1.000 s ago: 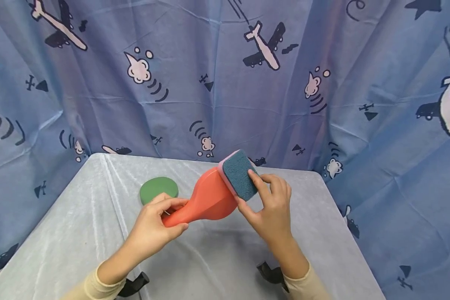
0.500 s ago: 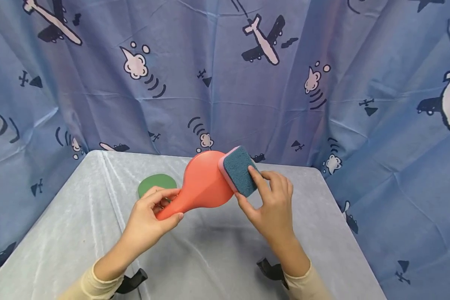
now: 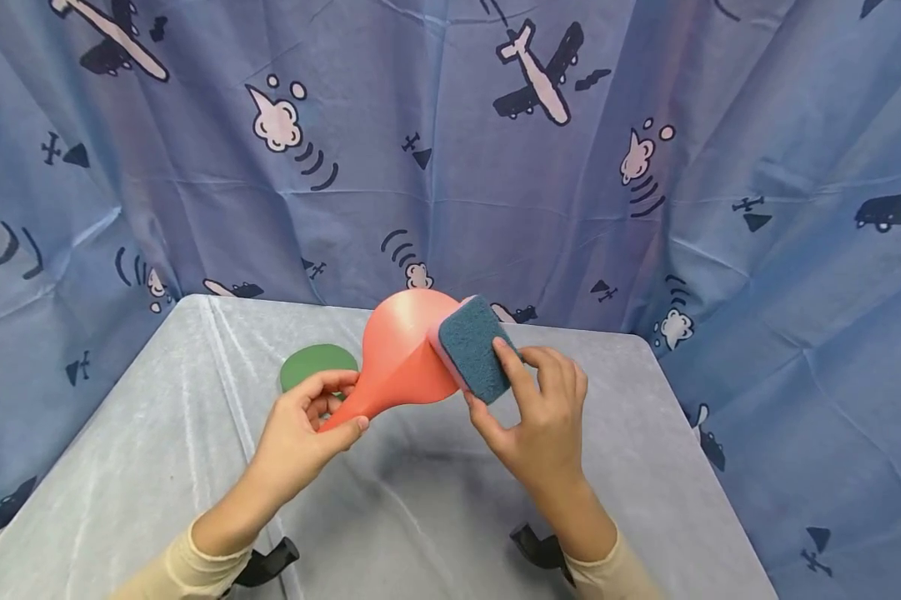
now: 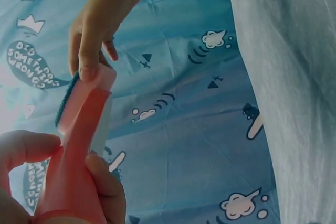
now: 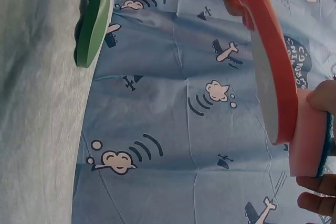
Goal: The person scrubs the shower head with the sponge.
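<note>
Beneath both hands spreads a worktop (image 3: 645,475) covered in pale grey, softly creased cloth. Beyond it and along its sides hangs a blue-violet curtain (image 3: 375,108) printed with planes, clouds and curved strokes, close around the worktop.

Compared with a second ago, the red paddle (image 3: 405,350) is tipped up further, so more of its rounded back faces the head camera. The sponge (image 3: 474,350), then at the upper corner of that back, now overlaps its side nearest the right hand (image 3: 543,408). The green disc (image 3: 317,364) lies on the worktop as before, just beyond the left hand (image 3: 292,437) and partly hidden by it.

Two hands are in view, both occupied: the left grips the paddle by its handle, the right pinches the sponge between thumb and fingers. There is one paddle, held above the worktop between the hands, its flat pale side turned away; one sponge, pink layer touching the paddle, teal layer outward; one green disc; two cream sleeves (image 3: 195,567); and two black curved pieces (image 3: 268,565), one beside each wrist.
</note>
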Available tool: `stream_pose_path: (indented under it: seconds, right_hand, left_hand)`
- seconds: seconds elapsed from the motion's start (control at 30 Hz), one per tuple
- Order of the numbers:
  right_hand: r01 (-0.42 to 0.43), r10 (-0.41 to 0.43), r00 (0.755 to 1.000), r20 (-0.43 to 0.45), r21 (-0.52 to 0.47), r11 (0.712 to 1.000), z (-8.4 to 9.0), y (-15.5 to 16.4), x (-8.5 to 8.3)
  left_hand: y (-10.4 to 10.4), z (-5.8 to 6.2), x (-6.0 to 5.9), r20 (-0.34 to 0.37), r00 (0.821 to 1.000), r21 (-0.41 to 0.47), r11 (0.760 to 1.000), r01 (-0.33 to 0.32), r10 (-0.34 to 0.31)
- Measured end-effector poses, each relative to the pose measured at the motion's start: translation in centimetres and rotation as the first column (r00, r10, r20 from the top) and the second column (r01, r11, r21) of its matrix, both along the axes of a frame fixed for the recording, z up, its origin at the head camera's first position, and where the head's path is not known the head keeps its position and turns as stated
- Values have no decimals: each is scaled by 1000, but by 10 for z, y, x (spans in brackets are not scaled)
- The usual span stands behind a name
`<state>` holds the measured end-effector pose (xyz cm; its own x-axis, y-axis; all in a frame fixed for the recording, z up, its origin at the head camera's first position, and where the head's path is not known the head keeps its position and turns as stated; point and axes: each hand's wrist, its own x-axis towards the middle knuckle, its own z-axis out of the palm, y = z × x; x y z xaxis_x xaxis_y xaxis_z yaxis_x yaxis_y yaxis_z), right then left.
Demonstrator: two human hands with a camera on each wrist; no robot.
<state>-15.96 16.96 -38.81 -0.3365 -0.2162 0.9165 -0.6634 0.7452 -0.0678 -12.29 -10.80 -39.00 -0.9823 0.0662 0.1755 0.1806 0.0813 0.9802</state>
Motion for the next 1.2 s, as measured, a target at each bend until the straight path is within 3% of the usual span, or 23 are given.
stream_pose_path:
  seconds: [0.1, 0.23, 0.33, 0.4, 0.5, 0.6, 0.7, 0.8, 0.93, 1.0, 1.1, 1.2]
  right_hand:
    - [-24, 24, 1000, -14, 9, 1000, -1, -1, 0]
    - [-132, 149, 985, -89, 175, 976, -2, -7, 2]
    - [-162, 195, 975, -105, 259, 952, -3, -8, 1]
    - [-128, 156, 982, -105, 235, 964, -2, -6, 0]
    - [-56, 68, 993, -94, 124, 991, -1, -3, -3]
    - [-28, 35, 994, -103, 66, 997, -3, -4, -3]
    - [-62, 76, 986, -145, 96, 993, -8, -12, 0]
    - [-106, 147, 965, -216, 189, 976, -13, -19, 0]
    - [-74, 165, 926, -339, 267, 961, -15, -17, -5]
    - [-35, 114, 919, -378, 209, 977, -13, -13, -8]
    - [-9, 33, 931, -364, 67, 998, -9, -9, -9]
    - [-32, 43, 933, -358, 37, 999, -9, -10, -8]
  left_hand:
    - [0, 1, 1, 21, 1000, 11, 1000, -12, 12]
    - [-1, 3, 0, 51, 998, 47, 998, -32, 30]
    - [-2, 3, 0, 76, 997, 99, 994, -39, 31]
    - [-3, 2, -1, 96, 995, 138, 990, -39, 26]
    - [-4, 2, -1, 121, 993, 195, 980, -40, 16]
    - [-3, 3, -1, 130, 991, 229, 973, -43, 13]
    - [-2, 3, -2, 134, 991, 249, 968, -41, 8]
    - [1, 2, -2, 159, 987, 286, 958, -27, -20]
    - [4, 2, -1, 220, 972, 337, 942, -1, -77]
    - [3, 2, 1, 243, 965, 353, 936, 11, -103]
    - [2, 4, 2, 270, 952, 381, 924, 29, -141]
    - [2, 4, 3, 295, 934, 427, 902, 59, -200]
